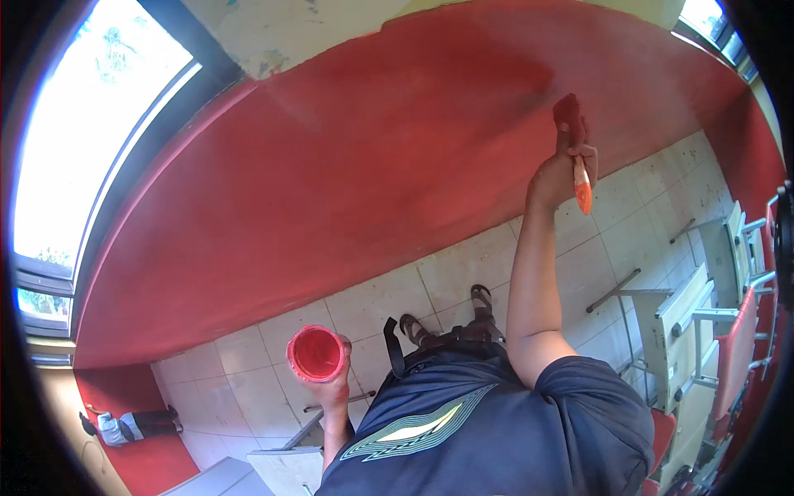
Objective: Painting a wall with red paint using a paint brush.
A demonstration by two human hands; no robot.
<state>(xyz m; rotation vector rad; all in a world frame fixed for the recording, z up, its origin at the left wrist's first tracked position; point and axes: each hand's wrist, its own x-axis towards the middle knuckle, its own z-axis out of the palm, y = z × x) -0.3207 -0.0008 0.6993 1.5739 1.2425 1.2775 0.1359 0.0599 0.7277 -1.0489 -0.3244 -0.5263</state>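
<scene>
At the lower left my left hand point(337, 387) is wrapped round a cup of red paint point(317, 354), its open mouth facing up and its rim smeared red. My right arm is stretched out to the upper right. There my right hand point(562, 172) grips a paintbrush point(583, 195) with an orange-tipped handle, its bristles coated dark red. The bristle end lies over the red wall point(347, 174) in view; whether it touches the surface I cannot tell. Above the red area runs a pale, stained band point(285, 37) of wall.
A bright window point(107, 124) stands at the left. White floor tiles point(248, 384) run along the wall's foot. Several desks point(678, 339) and red chairs point(738, 351) crowd the right. Grey tabletops point(219, 479) are at the lower left. Another person point(128, 427) is by the far-left red wall.
</scene>
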